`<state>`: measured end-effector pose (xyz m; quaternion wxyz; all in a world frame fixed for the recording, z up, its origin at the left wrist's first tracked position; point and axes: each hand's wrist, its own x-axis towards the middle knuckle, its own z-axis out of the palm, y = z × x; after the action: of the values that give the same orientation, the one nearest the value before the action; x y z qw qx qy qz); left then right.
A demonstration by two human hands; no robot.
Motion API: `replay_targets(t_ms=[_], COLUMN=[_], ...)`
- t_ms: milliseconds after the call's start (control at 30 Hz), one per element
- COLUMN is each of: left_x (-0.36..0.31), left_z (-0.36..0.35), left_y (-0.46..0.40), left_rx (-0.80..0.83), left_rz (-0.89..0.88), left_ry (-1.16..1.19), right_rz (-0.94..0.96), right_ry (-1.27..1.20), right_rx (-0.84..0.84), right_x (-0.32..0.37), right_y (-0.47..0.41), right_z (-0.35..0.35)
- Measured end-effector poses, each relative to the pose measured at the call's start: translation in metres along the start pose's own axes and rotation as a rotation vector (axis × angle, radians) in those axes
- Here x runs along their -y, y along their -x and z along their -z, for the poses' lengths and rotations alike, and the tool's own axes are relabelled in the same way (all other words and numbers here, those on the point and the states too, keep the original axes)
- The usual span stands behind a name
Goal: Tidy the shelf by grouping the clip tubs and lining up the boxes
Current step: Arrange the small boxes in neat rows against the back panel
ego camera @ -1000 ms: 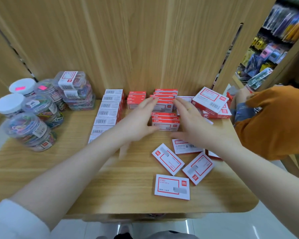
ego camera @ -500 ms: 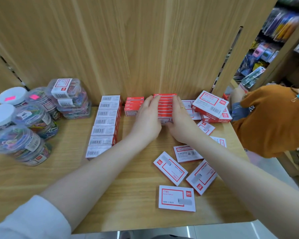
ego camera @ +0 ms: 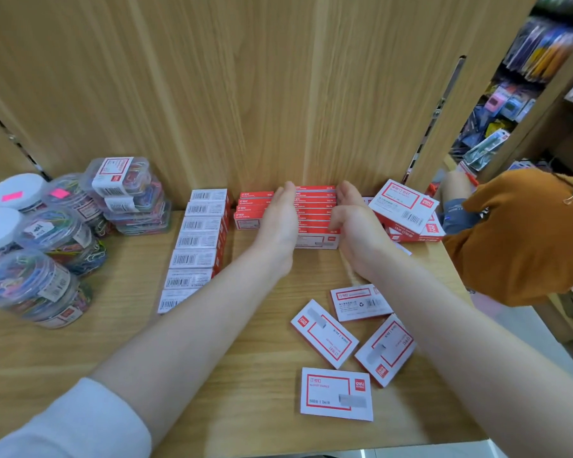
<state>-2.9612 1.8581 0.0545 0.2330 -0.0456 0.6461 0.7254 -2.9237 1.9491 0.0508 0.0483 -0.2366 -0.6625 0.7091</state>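
A row of red staple boxes (ego camera: 316, 213) stands on edge against the shelf's wooden back wall. My left hand (ego camera: 278, 223) presses flat against the row's left side and my right hand (ego camera: 356, 223) against its right side, fingers straight. A shorter red row (ego camera: 250, 208) sits just left of my left hand. A long line of boxes with barcodes up (ego camera: 196, 242) runs toward me at centre left. Several loose white and red boxes (ego camera: 336, 393) lie flat near the front. Clear tubs of coloured clips (ego camera: 57, 236) cluster at the far left.
A loose pile of larger staple boxes (ego camera: 406, 206) leans at the back right corner of the wooden shelf (ego camera: 245, 408). A person in an orange top (ego camera: 523, 239) stands close at the right edge. Store racks fill the far right.
Both hands slid farther back along the red row, squeezing it together and pushing it against the back wall. The camera view tilted down slightly.
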Motion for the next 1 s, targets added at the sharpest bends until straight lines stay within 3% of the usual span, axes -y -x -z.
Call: replay_targets(t_ms=[400,533,600,733,833,1000], left_x=[0.008,0.005,0.008,0.015,0.021,0.017], left_z=[0.005,0.007,0.008,0.011,0.013,0.015], left_y=[-0.001,0.002,0.007,0.014,0.010,0.008], left_rx=[-0.016,0.027,0.071,0.119,0.129,0.155], left_rz=[-0.044,-0.063,-0.124,-0.308,-0.321,-0.305], left_ry=[0.008,-0.109,-0.190,-0.339,-0.384,-0.367], right_rz=[-0.020,0.057,0.170,0.421,0.484,0.508], right_ry=[-0.010,0.040,0.187,0.704,0.856,1.015], right_rx=[0.100,0.141,0.126,0.114,0.144,0.040], right_x=[-0.001,0.002,0.004,0.000,-0.015,-0.031], right_y=[0.004,0.003,0.011,0.025,0.012,-0.012], right_z=[0.003,0.002,0.009,0.026,0.027,0.021])
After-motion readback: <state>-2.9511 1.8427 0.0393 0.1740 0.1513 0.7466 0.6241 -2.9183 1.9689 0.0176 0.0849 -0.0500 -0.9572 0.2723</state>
